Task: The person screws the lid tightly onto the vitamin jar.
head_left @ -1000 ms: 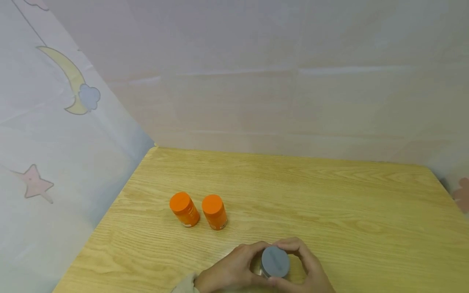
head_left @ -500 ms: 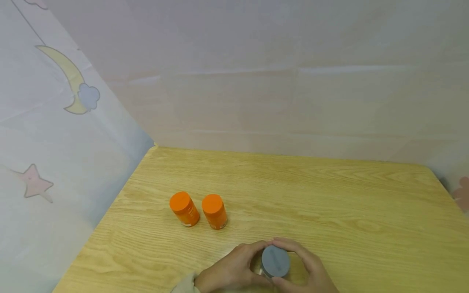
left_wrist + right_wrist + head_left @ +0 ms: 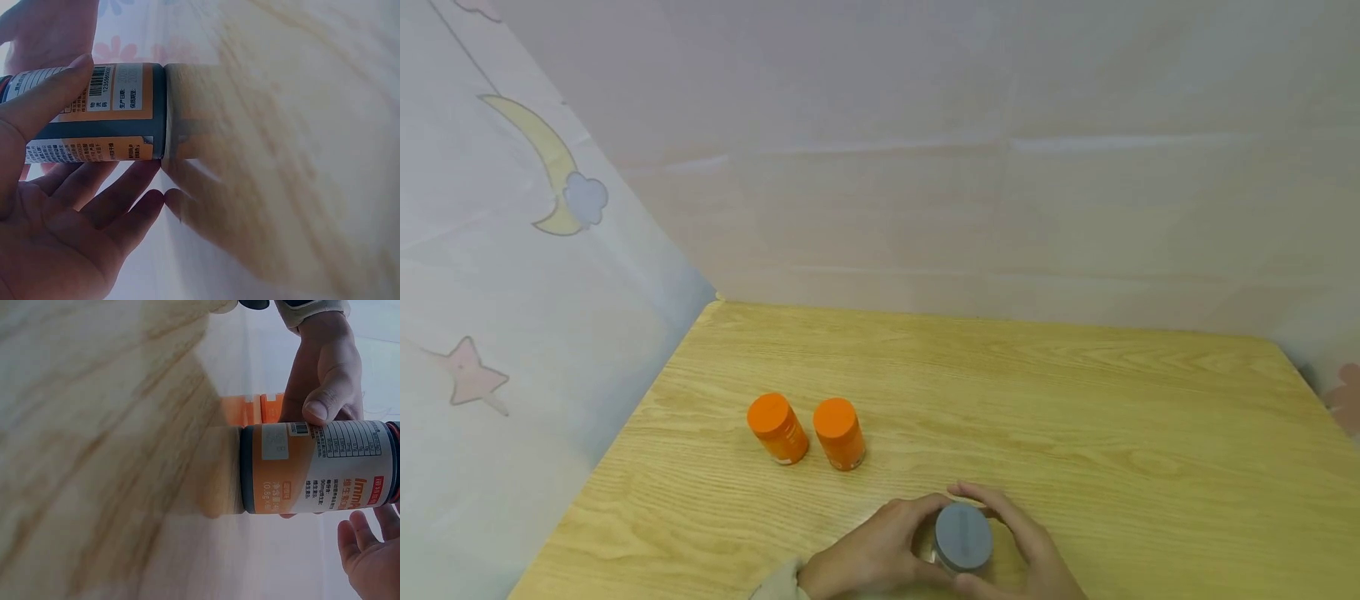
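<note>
A vitamin bottle [image 3: 312, 467] with a white, orange and dark label stands upright on the table near its front. Its grey lid [image 3: 963, 537] faces up in the head view. My left hand [image 3: 883, 546] grips the bottle's body, thumb across the label in the left wrist view and fingers [image 3: 119, 190] round the other side. Around the lid, my right hand [image 3: 1026, 550] is spread loosely, thumb close to the lid's near edge and forefinger clear of its far edge. In the right wrist view, the right fingers [image 3: 357, 531] show apart from the bottle.
Two orange bottles [image 3: 778, 429] with orange lids stand side by side to the left, beyond my left hand. The wooden table [image 3: 1075, 400] meets a pale cloth wall [image 3: 925, 208] at the back and a patterned cloth [image 3: 550, 317] on the left.
My right hand's fingers have loosened from the lid, the forefinger moving away from it. The mark on the lid is turned from slanted to nearly straight. My left hand stays in place.
</note>
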{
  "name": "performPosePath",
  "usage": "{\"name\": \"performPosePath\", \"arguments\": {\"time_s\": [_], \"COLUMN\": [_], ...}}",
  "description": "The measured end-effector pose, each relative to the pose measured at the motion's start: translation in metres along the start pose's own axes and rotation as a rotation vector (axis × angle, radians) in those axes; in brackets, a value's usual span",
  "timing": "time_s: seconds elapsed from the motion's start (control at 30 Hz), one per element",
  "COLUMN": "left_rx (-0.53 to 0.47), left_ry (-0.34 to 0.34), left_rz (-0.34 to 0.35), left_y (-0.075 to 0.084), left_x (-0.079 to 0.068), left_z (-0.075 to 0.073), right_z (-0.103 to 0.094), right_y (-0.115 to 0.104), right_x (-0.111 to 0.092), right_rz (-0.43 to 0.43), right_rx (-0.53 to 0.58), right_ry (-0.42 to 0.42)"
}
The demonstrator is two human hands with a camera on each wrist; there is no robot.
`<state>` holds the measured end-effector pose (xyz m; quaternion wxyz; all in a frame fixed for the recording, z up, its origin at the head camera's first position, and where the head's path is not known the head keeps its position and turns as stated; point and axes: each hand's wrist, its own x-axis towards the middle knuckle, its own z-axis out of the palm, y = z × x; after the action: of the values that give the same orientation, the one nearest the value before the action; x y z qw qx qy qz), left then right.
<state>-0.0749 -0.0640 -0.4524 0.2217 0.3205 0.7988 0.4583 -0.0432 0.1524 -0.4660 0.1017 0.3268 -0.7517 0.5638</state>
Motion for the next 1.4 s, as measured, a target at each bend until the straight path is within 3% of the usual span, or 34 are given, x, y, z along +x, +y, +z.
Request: {"name": "performPosePath", "arguments": {"time_s": [0.2,0.5,0.73,0.97,1.2,1.4], "left_rx": [-0.047,-0.078,-0.04,-0.075,-0.08,-0.058], "left_ry": [-0.002,-0.003,0.004,-0.01,-0.012,0.001], "left_rz": [0.004,-0.066,-0.021,0.013,-0.02,-0.048], "left_y": [0.001,0.003,0.0,0.0,0.0,0.0], "left_x": [-0.001,-0.001,-0.001,-0.001,-0.001,-0.001], "left_z": [0.0,-0.001,0.0,0.0,-0.001,0.0], "right_z": [-0.003,0.0,-0.003,-0.007,-0.005,0.003], "right_y": [0.0,-0.005,0.0,0.004,0.003,0.005], "right_x": [-0.001,-0.001,0.0,-0.002,-0.003,-0.003], "right_rz": [-0.012,0.083,0.01,-0.055,-0.01,-0.04], "right_rx": [0.061,-0.005,-0.03,0.13,0.048,0.089], "right_ry": [-0.04,0.043,-0.038,-0.108,-0.034,0.078]}}
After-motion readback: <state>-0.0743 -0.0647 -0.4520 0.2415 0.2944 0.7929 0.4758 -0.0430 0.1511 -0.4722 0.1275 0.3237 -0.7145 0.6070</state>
